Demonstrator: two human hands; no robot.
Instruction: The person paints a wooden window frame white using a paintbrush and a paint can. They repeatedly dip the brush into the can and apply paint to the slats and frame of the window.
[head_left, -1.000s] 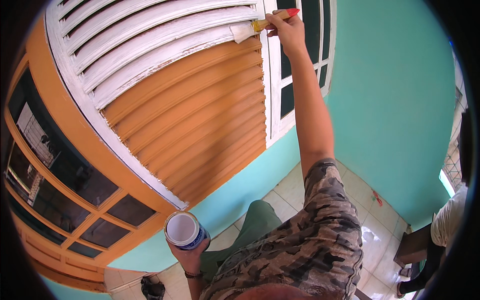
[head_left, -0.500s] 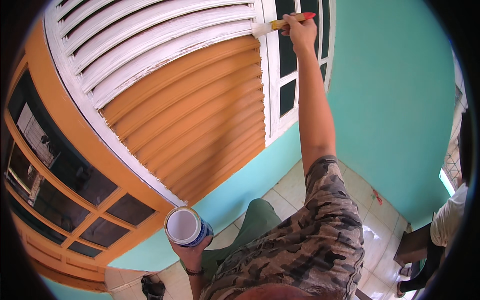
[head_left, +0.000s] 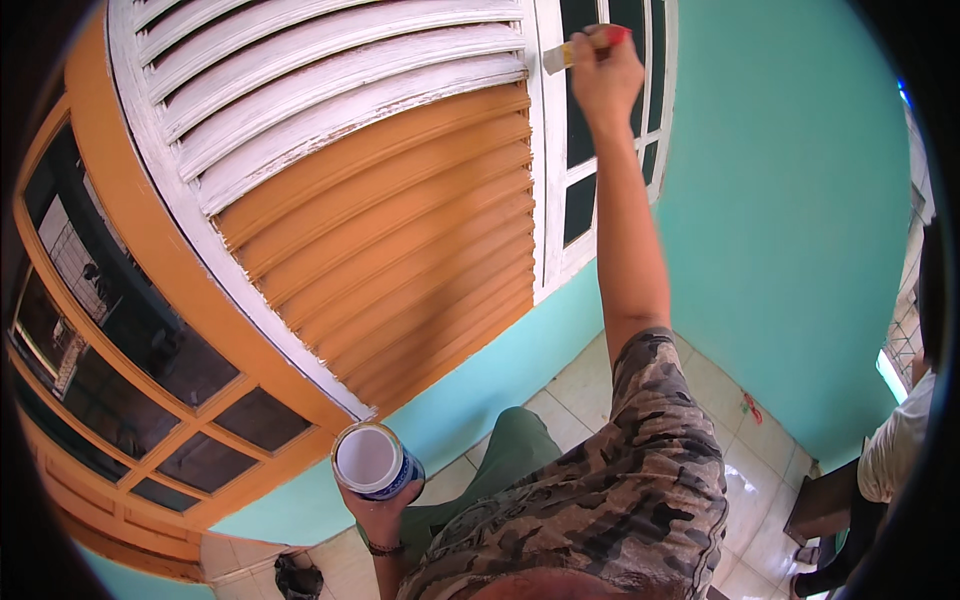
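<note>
My right hand (head_left: 608,82) is raised high, closed round the handle of a paintbrush (head_left: 560,58) with a red end and whitish bristles. The bristles point left, by the white frame at the right side of the louvred shutter (head_left: 400,220); I cannot tell if they touch it. White paint covers the shutter's upper slats, and the lower slats are orange. Low in the view, my left hand (head_left: 383,512) grips an open paint can (head_left: 378,460) with a blue label. Its inside looks white.
An orange door with glass panes (head_left: 200,370) stands at the left. Turquoise wall (head_left: 780,200) fills the right, beside a white-framed window (head_left: 580,200). Another person's sleeve (head_left: 895,440) shows at the right edge, near a dark brown piece (head_left: 822,510). A black bag-like thing (head_left: 298,577) lies on the tiles.
The brush has moved right, off the ends of the white slats to the frame beside them. My left hand still holds the can in nearly the same place. The view has shifted slightly.
</note>
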